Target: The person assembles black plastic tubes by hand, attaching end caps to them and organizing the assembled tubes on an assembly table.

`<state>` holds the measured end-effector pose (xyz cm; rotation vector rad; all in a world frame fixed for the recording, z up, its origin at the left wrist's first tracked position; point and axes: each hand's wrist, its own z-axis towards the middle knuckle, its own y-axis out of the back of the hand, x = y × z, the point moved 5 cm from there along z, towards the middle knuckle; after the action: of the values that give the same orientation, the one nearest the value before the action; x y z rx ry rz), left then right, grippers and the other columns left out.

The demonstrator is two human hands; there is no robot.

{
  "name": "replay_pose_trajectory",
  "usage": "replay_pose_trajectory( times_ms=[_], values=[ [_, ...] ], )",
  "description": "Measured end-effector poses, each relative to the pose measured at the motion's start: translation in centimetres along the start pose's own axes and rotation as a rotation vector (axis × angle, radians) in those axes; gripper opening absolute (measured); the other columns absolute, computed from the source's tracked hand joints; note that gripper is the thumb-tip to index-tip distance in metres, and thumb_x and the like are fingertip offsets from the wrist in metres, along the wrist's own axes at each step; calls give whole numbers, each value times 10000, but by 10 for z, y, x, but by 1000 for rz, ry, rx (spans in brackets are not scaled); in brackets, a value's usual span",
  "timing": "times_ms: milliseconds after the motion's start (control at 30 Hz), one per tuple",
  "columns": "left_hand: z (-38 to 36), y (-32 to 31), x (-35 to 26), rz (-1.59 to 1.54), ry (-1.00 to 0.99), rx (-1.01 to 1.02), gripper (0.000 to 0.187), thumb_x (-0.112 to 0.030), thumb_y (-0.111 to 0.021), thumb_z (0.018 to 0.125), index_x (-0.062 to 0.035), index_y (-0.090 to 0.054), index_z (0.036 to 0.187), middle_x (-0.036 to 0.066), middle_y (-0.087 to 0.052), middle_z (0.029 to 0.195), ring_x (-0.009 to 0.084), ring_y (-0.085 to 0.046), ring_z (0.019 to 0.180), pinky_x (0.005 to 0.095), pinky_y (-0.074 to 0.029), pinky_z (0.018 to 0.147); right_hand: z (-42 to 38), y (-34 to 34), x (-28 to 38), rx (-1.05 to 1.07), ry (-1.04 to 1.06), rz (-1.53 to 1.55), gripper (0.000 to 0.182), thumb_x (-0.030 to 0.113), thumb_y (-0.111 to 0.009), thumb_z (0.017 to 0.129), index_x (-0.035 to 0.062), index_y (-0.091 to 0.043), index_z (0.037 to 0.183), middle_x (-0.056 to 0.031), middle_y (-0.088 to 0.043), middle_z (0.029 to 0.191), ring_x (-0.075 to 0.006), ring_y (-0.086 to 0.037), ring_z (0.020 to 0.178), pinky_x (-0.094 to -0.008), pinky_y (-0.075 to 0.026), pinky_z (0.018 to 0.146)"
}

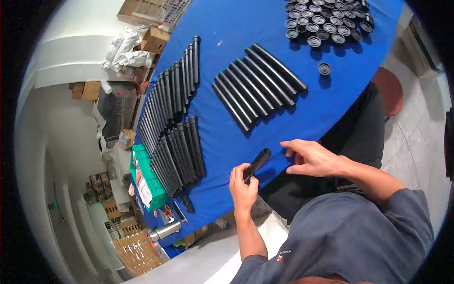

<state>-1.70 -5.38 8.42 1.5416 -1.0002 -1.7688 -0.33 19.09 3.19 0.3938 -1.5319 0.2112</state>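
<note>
Left hand (243, 187) grips a black tube (257, 164) over the blue table (255, 33); right hand (312, 157) rests open beside it. Cardboard boxes (154, 39) clutter the floor beyond.

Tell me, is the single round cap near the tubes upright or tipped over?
Upright, it seems: the lone cap lies flat on the blue table, its round face showing, apart from the pile.

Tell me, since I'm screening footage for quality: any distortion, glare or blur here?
Head view: strong fisheye bend, black vignette corners; the blue cloth-covered table curves. Black plastic tubes stay sharp, casting soft shadows. No harsh glare; slight blur at the edges.
</note>
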Motion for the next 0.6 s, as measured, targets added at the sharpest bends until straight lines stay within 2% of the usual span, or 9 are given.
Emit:
replay_pose_trajectory(
  times_ms=[33, 67, 200, 300, 333, 367, 467, 500, 600],
  values=[
    [0, -2, -11, -120, -3, 12, 315, 41, -612, 746, -1, -630, 1058, 116, -663, 992, 241, -656, 916, 359, -517, 875, 3, -2, 5, 8, 17, 75, 777, 250, -806, 845, -19, -440, 1476, -194, -626, 1122, -246, -666, 815, -388, -560, 756],
    [0, -3, -24, -207, -31, 29, 324, 79, -597, 733, 4, -621, 1048, 86, -657, 983, 185, -633, 889, 316, -506, 846, 4, 1, 14, 20, 45, 84, 762, 246, -800, 854, 9, -445, 1485, -186, -624, 1114, -248, -655, 825, -386, -557, 755],
    [-2, -10, -37, -291, -50, 250, 397, 95, -580, 725, -5, -627, 1106, 130, -674, 1050, 259, -688, 950, 360, -538, 895, 5, 8, 42, 25, 274, 52, 672, 229, -776, 882, 88, -499, 1478, -156, -617, 1077, -254, -631, 881, -383, -548, 756],
    [-1, -19, -40, -334, -87, 267, 400, 83, -629, 729, -7, -626, 1119, 126, -673, 1051, 266, -680, 984, 359, -528, 907, 3, 3, 38, 13, 377, 136, 612, 133, -773, 882, 145, -552, 1453, -113, -590, 1107, -220, -620, 955, -345, -561, 744],
    [0, -20, -42, -326, -86, 229, 396, 73, -650, 732, -7, -625, 1119, 129, -673, 1052, 265, -676, 996, 359, -524, 914, 2, 5, 36, -7, 338, 162, 495, 157, -782, 891, 101, -626, 1357, -108, -599, 1096, -222, -632, 931, -337, -565, 721],
    [2, -22, -45, -317, -83, 190, 393, 64, -671, 736, -8, -625, 1119, 131, -672, 1054, 265, -673, 1007, 359, -520, 921, 1, 6, 36, -34, 308, 161, 451, 197, -778, 896, 76, -643, 1309, -116, -610, 1063, -236, -638, 918, -355, -560, 730],
    [0, -25, -33, -347, -73, 166, 377, 29, -713, 768, -1, -620, 1132, 109, -656, 1111, 212, -641, 1031, 341, -500, 951, 0, 8, 33, -109, 273, 131, 409, 292, -779, 899, 6, -676, 1173, -144, -635, 1003, -261, -659, 867, -393, -554, 730],
    [0, -25, -30, -367, -71, 174, 371, 16, -723, 783, 2, -618, 1139, 97, -647, 1139, 185, -628, 1037, 332, -492, 962, 0, 8, 33, -108, 269, 125, 403, 287, -777, 900, 6, -677, 1170, -145, -639, 1002, -263, -662, 871, -393, -554, 727],
    [0, -24, -28, -353, -65, 201, 361, 3, -736, 787, 8, -624, 1130, 105, -649, 1150, 198, -627, 1046, 340, -493, 962, 0, 9, 35, -133, 279, 147, 384, 273, -772, 902, 4, -679, 1160, -146, -653, 997, -271, -671, 884, -392, -554, 721]
  ],
)
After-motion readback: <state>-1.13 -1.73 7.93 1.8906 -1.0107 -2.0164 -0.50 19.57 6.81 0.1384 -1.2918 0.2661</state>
